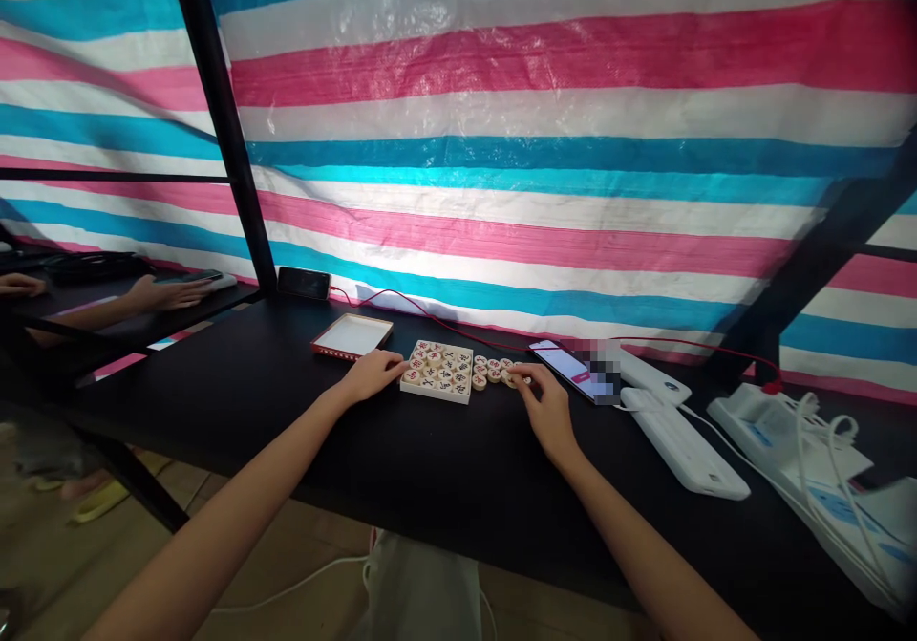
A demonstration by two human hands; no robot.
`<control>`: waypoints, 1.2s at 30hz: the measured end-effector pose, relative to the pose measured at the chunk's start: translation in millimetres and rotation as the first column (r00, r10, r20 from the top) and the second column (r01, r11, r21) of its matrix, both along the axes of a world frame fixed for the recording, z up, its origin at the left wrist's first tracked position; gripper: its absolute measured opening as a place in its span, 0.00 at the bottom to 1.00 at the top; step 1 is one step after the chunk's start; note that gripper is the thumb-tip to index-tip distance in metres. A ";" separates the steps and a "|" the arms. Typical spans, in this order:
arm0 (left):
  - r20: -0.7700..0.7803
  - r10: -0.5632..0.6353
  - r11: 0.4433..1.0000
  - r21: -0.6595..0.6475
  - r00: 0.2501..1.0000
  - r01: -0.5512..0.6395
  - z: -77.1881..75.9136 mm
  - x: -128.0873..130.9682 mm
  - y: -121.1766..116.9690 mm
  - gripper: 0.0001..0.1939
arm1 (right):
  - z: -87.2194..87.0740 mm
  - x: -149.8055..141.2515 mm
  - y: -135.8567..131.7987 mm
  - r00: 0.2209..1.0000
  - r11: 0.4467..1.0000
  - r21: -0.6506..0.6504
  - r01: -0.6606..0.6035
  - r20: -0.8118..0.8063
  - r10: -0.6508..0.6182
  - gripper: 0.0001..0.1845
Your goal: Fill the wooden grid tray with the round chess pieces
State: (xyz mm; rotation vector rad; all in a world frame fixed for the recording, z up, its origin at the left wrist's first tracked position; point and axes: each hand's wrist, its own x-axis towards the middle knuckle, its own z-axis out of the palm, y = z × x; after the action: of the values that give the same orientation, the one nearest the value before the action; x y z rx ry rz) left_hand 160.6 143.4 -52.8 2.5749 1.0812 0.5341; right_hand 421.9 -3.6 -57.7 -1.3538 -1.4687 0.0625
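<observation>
A small white box point(434, 394) stands on the black table, filled with rows of round Chinese chess pieces point(445, 372) marked in red and dark characters. My left hand point(373, 376) is closed at the box's left side, its fingertips against the wall. Right of the box lie several loose Chinese chess pieces point(494, 371) in short rows. At the right end of these rows, my right hand point(548, 407) pinches one piece between thumb and fingers; the hand partly hides it. Behind my left hand rests the box lid point(358, 333), its pale inside facing up.
A lit phone point(573, 370) and two white power banks point(684, 445) lie to the right, beside a power strip point(809, 488) with cables. A dark phone point(305, 283) leans at the back, on a red cable. At left, another person's hand point(168, 294) rests on a neighbouring table.
</observation>
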 end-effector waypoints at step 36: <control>-0.014 -0.016 1.000 -0.001 1.000 0.016 -0.4 0.3 -1.7 0.20 | 5.3 -1.7 -5.3 0.869 0.940 -0.263 0.218 0.491 -0.064 0.08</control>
State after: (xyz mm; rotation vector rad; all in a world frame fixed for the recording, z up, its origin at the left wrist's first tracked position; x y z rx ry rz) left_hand 160.9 141.7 -53.2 2.5874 1.0645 0.5126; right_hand 420.2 -8.9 -52.3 -1.8276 -1.8158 -0.1547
